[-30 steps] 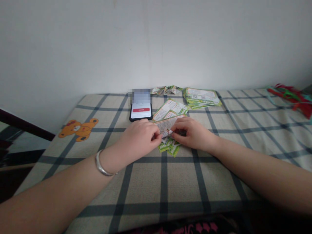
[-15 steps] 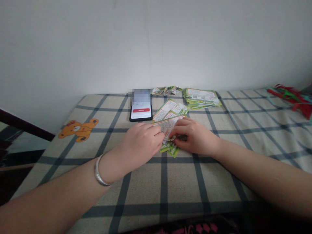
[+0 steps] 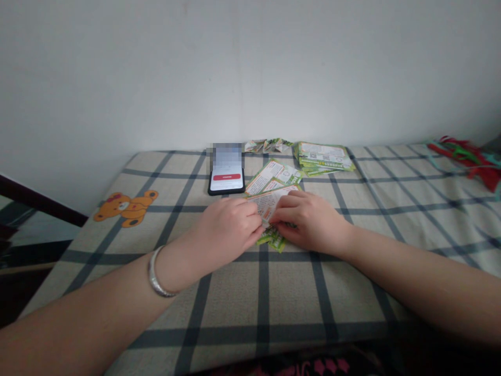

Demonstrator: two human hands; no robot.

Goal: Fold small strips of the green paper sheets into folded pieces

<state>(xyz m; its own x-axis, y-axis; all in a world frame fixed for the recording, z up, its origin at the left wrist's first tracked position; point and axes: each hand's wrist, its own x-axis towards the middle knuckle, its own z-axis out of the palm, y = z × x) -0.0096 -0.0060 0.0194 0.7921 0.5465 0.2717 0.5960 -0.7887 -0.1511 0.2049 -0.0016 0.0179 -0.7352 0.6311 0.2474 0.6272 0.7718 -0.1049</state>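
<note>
Near the middle of the table (image 3: pixel 230 313), the left hand (image 3: pixel 230 227) and right hand (image 3: pixel 313 222) are both clamped on a leaflet (image 3: pixel 269 201), their fingers hiding part of its near side. Its print is too small to read. It partly covers other leaflets (image 3: pixel 263 177). By the far edge lie a phone (image 3: pixel 227 185), its top pixelated, some folded papers (image 3: pixel 268 145) and a stack (image 3: pixel 324 155). Farther right along that edge, a red bundle (image 3: pixel 479 171) is hard to make out.
</note>
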